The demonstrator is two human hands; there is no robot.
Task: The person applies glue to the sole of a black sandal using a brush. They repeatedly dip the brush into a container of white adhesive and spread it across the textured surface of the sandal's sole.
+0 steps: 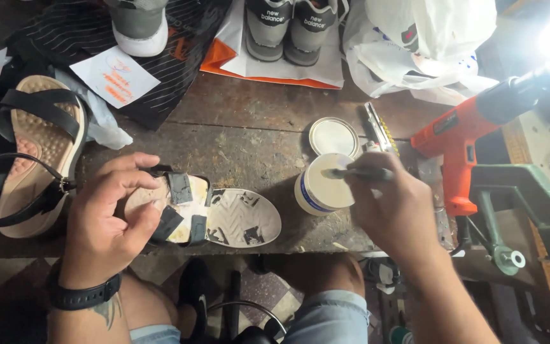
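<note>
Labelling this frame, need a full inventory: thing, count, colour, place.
sandal being repaired: 1, black straps, sole peeled open, bench front
loose outsole: 1, pale, beside it
glue tin: 1, white, open, centre
tin lid: 1, silver-white, behind tin
brush: 1, dark, over tin
finished sandal: 1, tan and black, left
heat gun: 1, orange, right
grey sneakers: 2, top centre
plastic bag: 1, white, top right
left hand: grips sandal
right hand: holds brush

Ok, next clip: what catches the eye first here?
At centre, the left hand holds a sandal whose sole is peeled open, while the right hand dips a brush into a white glue tin. An orange heat gun lies at right; another sandal rests at left.
</note>
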